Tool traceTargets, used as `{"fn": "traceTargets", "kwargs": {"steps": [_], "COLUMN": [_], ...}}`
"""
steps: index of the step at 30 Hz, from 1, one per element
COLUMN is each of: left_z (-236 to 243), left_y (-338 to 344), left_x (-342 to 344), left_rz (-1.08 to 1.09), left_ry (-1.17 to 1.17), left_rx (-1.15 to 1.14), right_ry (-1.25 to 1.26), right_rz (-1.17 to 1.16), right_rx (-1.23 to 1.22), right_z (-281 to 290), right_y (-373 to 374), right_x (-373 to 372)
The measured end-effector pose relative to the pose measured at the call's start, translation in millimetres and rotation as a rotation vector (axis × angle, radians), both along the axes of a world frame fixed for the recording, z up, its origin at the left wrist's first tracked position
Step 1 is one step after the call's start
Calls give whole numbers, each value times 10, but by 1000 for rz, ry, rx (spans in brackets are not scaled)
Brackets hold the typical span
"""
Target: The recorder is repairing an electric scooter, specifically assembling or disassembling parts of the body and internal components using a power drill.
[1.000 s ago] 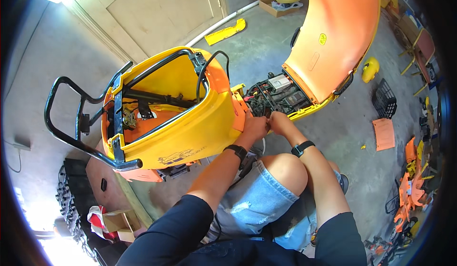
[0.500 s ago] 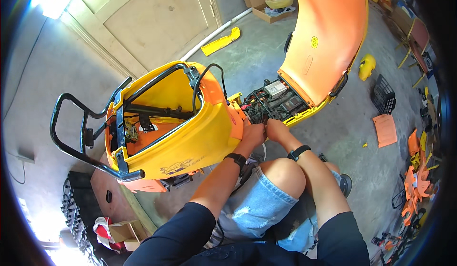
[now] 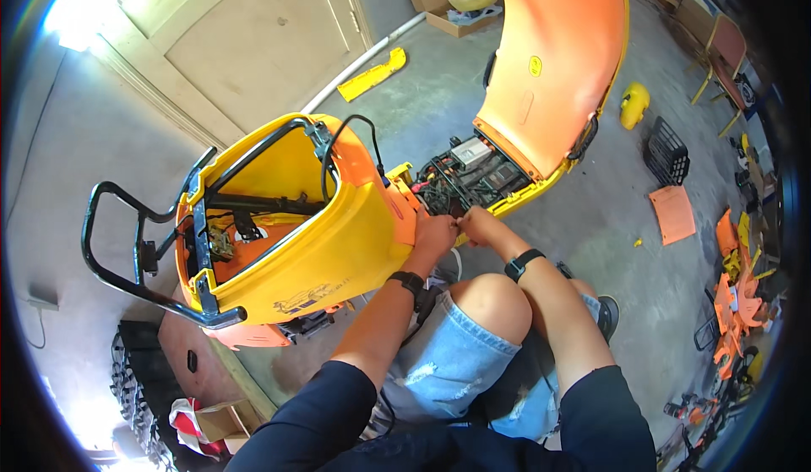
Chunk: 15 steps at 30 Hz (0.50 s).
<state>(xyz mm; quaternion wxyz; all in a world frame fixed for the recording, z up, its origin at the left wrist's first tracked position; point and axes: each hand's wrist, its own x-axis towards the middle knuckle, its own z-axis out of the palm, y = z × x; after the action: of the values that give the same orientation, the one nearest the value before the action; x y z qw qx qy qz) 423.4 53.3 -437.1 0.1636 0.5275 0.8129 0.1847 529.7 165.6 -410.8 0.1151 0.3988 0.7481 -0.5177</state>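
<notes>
At centre-left of the frame stands the yellow body shell (image 3: 338, 252); at centre, the left hand (image 3: 435, 234), fingers curled, sits below the exposed wiring (image 3: 443, 181), close beside the similarly curled right hand (image 3: 480, 226); what either grips, I cannot tell.

Wide fisheye view from my head, above and behind my left hand (image 3: 436, 233) and right hand (image 3: 479, 226), facing down, well apart from them, floor (image 3: 587, 236) beyond.
</notes>
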Motion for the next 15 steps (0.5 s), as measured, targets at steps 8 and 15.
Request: {"fn": "traceTargets", "kwargs": {"steps": [8, 15], "left_z": [20, -12], "left_y": [-29, -27], "left_x": [17, 4], "left_rz": [-78, -164], "left_ry": [117, 184], "left_rx": [-71, 7], "right_ry": [21, -205], "right_rz": [-280, -644], "right_rx": [54, 86], "right_z": [219, -414], "right_y": [291, 473], "right_x": [522, 1517]}}
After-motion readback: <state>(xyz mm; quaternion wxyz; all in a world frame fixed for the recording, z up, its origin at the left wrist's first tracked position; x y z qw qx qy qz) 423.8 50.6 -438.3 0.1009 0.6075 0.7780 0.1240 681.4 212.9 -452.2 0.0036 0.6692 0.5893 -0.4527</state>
